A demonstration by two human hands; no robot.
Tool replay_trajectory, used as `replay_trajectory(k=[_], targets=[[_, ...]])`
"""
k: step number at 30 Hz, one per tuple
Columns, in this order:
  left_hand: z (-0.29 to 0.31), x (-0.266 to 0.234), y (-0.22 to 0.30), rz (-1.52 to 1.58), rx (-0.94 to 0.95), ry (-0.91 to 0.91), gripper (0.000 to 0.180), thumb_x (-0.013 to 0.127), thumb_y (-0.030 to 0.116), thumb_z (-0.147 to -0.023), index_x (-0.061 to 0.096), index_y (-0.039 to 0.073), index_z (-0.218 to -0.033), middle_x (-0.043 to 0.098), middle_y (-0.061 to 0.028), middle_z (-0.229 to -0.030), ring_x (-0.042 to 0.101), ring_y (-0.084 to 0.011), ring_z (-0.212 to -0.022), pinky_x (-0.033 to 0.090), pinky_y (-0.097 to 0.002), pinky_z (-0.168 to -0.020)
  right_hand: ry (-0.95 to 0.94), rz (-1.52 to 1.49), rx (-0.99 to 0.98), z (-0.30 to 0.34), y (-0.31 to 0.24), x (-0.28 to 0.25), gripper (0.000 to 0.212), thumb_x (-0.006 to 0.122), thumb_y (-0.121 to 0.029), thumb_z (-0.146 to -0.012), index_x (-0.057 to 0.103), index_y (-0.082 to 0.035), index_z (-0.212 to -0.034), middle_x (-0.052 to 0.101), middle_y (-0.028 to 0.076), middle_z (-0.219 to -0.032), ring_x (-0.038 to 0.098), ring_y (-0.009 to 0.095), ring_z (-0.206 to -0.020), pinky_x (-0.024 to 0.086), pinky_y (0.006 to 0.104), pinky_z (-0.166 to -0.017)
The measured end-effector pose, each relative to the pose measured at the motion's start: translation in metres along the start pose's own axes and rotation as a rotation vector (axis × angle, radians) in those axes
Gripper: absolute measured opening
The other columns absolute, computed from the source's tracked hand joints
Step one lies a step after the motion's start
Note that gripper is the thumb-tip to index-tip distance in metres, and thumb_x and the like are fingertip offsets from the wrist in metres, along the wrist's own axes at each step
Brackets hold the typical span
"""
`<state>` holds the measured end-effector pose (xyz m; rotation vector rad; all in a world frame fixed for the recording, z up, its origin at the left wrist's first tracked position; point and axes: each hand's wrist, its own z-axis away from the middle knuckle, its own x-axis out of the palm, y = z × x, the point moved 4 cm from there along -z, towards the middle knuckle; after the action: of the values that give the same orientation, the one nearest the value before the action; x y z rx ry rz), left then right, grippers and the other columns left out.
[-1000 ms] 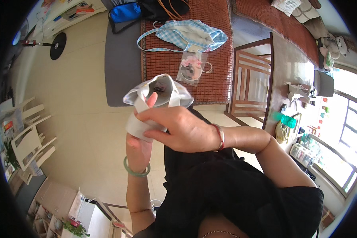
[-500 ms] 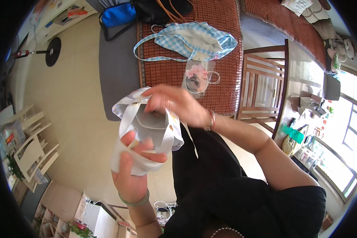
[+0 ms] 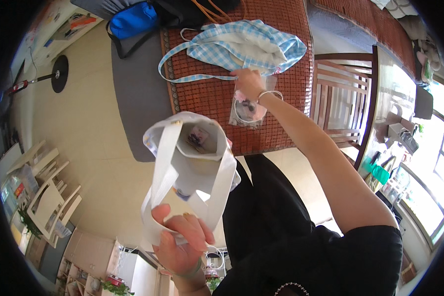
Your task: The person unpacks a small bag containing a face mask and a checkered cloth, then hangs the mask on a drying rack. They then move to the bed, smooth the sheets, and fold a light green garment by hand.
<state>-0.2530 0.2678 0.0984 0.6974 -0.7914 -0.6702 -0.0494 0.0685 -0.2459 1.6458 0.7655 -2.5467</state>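
My left hand (image 3: 182,241) grips the white straps of a small white tote bag (image 3: 182,118), with fingers hooked through them. The bag hangs open toward me; inside it a small pinkish packet (image 3: 197,134) and something dark and thin show. My right hand (image 3: 250,84) is stretched out over the bench, fingers bent, at the lower edge of a blue-and-white checked cloth bag (image 3: 217,52). Under that hand lies a clear plastic pouch (image 3: 239,117) with a pink flower print and a white loop. Exactly what the right fingertips pinch is hidden.
A brown woven mat (image 3: 271,135) covers the bench, beside a grey cushion edge (image 3: 135,103). A blue pouch (image 3: 133,20) and a black bag (image 3: 182,15) lie at the far left. A wooden chair (image 3: 343,93) stands to the right.
My right hand has left the white bag's opening and reached away to the checked bag and clear pouch. My left hand has come slightly nearer me, still holding the straps.
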Motion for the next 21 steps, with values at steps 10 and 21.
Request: replay_trajectory(k=[10,21], targets=[[-0.036,0.023,-0.03,0.079,-0.066,-0.12,0.034,0.034,0.023,-0.101,0.041,0.002,-0.127,0.048,-0.0038,-0.056,0.037,-0.0103,-0.044,0.041,-0.0281,-0.043,-0.12,-0.303,0.87,0.079,0.13,0.03,0.083,0.075,-0.053,-0.064,0.049,0.002,-0.119,0.061,0.017,-0.116,0.059,0.028,-0.107,0.045,0.0403,-0.088],[-0.047,0.041,-0.028,-0.343,-0.087,0.136,0.047,0.038,0.031,-0.099,0.04,-0.002,-0.132,0.061,-0.0125,-0.073,0.055,-0.0187,-0.054,0.052,-0.0366,-0.057,0.128,-1.075,0.829,0.099,0.099,0.094,0.023,0.071,-0.024,-0.075,0.063,-0.004,-0.085,0.064,0.004,-0.081,0.058,0.012,-0.067,0.047,0.0292,-0.062]])
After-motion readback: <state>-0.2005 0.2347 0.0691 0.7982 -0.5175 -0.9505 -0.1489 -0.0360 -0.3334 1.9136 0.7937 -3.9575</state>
